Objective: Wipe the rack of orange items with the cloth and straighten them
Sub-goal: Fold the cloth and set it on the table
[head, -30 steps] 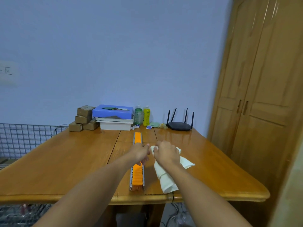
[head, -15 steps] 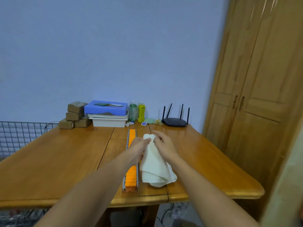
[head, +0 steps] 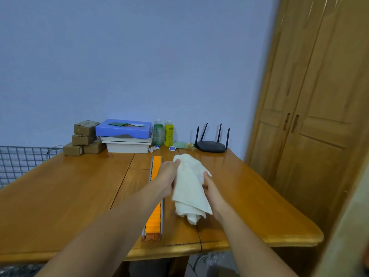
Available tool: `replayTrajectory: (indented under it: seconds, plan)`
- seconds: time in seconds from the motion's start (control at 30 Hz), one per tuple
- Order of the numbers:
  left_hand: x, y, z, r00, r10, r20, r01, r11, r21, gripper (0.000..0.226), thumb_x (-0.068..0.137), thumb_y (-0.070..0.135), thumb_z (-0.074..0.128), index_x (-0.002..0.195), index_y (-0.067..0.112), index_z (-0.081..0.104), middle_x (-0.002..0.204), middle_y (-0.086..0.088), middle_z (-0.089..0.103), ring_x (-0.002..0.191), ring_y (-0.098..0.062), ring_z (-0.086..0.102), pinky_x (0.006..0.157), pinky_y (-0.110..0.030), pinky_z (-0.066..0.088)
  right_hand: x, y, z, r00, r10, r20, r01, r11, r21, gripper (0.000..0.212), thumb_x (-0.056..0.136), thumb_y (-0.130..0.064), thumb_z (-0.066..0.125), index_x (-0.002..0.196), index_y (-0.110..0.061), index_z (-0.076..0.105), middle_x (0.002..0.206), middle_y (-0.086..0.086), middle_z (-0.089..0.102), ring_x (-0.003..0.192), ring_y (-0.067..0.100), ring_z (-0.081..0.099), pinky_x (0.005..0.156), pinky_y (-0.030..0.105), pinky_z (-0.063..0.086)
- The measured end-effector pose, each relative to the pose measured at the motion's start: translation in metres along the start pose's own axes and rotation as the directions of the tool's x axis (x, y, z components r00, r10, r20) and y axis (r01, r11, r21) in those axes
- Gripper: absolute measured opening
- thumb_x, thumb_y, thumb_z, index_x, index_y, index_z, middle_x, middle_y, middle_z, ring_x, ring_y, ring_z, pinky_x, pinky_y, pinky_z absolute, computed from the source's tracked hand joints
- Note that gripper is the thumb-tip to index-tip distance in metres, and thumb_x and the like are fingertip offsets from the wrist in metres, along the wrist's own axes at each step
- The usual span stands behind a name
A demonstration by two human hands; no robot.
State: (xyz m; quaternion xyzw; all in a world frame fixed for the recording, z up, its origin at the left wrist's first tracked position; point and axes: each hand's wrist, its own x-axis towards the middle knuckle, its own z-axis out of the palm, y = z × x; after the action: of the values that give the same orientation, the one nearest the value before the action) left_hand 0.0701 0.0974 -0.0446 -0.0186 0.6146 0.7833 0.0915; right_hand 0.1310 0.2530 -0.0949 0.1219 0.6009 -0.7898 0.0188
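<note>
Hanging beside rack point(head: 154, 223), cloth point(head: 188, 186) gripped by left hand point(head: 167, 177), right hand point(head: 212, 189).

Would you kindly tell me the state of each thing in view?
White terry cloth: bunched, held up by both hands.
Left hand: pinching the cloth's top.
Right hand: gripping its side.
Long grey rack of orange items: lying flat on the wooden table.
Wooden wardrobe doors: shut.
Green plastic bottle: upright, capped.
Yellow plastic bottle: upright, capped.
Black router: antennas raised.

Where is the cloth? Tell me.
Head view: the cloth is held between the left hand and right hand, just right of the orange rack.
</note>
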Motion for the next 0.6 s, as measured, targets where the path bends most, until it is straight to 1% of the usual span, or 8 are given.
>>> replayTrajectory:
  seconds: [0.03, 0.1, 0.2, 0.3, 0.37, 0.5, 0.53, 0.6]
  plan:
    - [0.003, -0.003, 0.002, 1.0, 0.016, -0.02, -0.015, 1.0, 0.023, 0.022, 0.104, 0.035, 0.057, 0.112, 0.015, 0.058, 0.112, -0.011, 0.069, 0.102, -0.03, 0.066, 0.091, -0.046, 0.056, 0.002, 0.001, 0.0, 1.0, -0.01, 0.006, 0.01, 1.0, 0.017, 0.064, 0.088, -0.07, 0.057, 0.117, -0.014, 0.067, 0.104, 0.013, 0.076, 0.096, 0.031, 0.073, 0.087, 0.046, 0.056]
    - [0.009, -0.01, 0.006, 0.997, 0.049, -0.064, -0.044, 0.997, 0.069, 0.028, 0.104, 0.037, 0.055, 0.115, 0.01, 0.057, 0.112, -0.014, 0.067, 0.099, -0.03, 0.066, 0.085, -0.043, 0.055, 0.011, 0.001, -0.001, 0.994, -0.054, -0.097, 0.05, 0.998, -0.043, 0.058, 0.085, -0.063, 0.067, 0.117, -0.014, 0.069, 0.103, 0.009, 0.076, 0.096, 0.03, 0.073, 0.092, 0.049, 0.056]
    - [0.018, -0.021, 0.012, 0.985, 0.119, -0.124, -0.1, 0.983, 0.154, 0.027, 0.104, 0.035, 0.054, 0.114, 0.01, 0.051, 0.114, -0.014, 0.062, 0.098, -0.028, 0.06, 0.084, -0.039, 0.05, 0.019, -0.005, -0.007, 0.936, -0.196, -0.293, 0.152, 0.974, -0.168, 0.035, 0.092, -0.044, 0.069, 0.107, -0.013, 0.072, 0.095, 0.003, 0.076, 0.09, 0.026, 0.072, 0.086, 0.045, 0.058]
    - [0.024, -0.03, 0.016, 0.973, 0.177, -0.148, -0.14, 0.963, 0.231, 0.028, 0.102, 0.036, 0.057, 0.116, 0.013, 0.047, 0.115, -0.011, 0.058, 0.099, -0.026, 0.057, 0.084, -0.037, 0.047, 0.024, -0.01, -0.015, 0.882, -0.306, -0.358, 0.231, 0.944, -0.238, 0.024, 0.095, -0.034, 0.066, 0.096, -0.011, 0.071, 0.09, 0.005, 0.075, 0.086, 0.025, 0.071, 0.077, 0.037, 0.057]
    - [0.028, -0.031, 0.02, 0.973, 0.169, -0.159, -0.129, 0.963, 0.237, 0.033, 0.101, 0.038, 0.058, 0.12, 0.012, 0.05, 0.117, -0.011, 0.06, 0.101, -0.026, 0.059, 0.085, -0.038, 0.049, 0.03, -0.013, -0.019, 0.845, -0.372, -0.384, 0.277, 0.919, -0.281, 0.024, 0.095, -0.033, 0.067, 0.088, -0.009, 0.07, 0.087, 0.007, 0.074, 0.084, 0.026, 0.07, 0.07, 0.033, 0.053]
    - [0.034, -0.019, 0.038, 0.991, 0.093, -0.099, -0.074, 0.981, 0.182, 0.044, 0.1, 0.045, 0.054, 0.127, 0.01, 0.055, 0.116, -0.01, 0.065, 0.102, -0.028, 0.064, 0.081, -0.039, 0.053, 0.04, -0.022, -0.03, 0.808, -0.398, -0.434, 0.289, 0.91, -0.296, 0.031, 0.092, -0.034, 0.07, 0.077, -0.008, 0.065, 0.076, 0.008, 0.069, 0.07, 0.021, 0.06, 0.063, 0.032, 0.044]
    - [0.033, -0.013, 0.046, 0.993, 0.092, -0.074, -0.078, 0.982, 0.173, 0.042, 0.102, 0.044, 0.053, 0.127, 0.011, 0.053, 0.117, -0.01, 0.064, 0.104, -0.028, 0.063, 0.083, -0.04, 0.053, 0.042, -0.025, -0.035, 0.8, -0.399, -0.449, 0.288, 0.91, -0.297, 0.033, 0.091, -0.036, 0.07, 0.077, -0.006, 0.066, 0.075, 0.008, 0.069, 0.069, 0.02, 0.06, 0.063, 0.032, 0.044]
    - [0.031, 0.0, 0.064, 0.997, 0.071, -0.019, -0.068, 0.989, 0.129, 0.038, 0.103, 0.044, 0.052, 0.128, 0.015, 0.05, 0.119, -0.009, 0.063, 0.108, -0.029, 0.062, 0.093, -0.045, 0.054, 0.044, -0.03, -0.045, 0.78, -0.41, -0.473, 0.292, 0.907, -0.304, 0.033, 0.091, -0.037, 0.07, 0.076, -0.008, 0.066, 0.071, 0.005, 0.068, 0.065, 0.017, 0.059, 0.062, 0.031, 0.043]
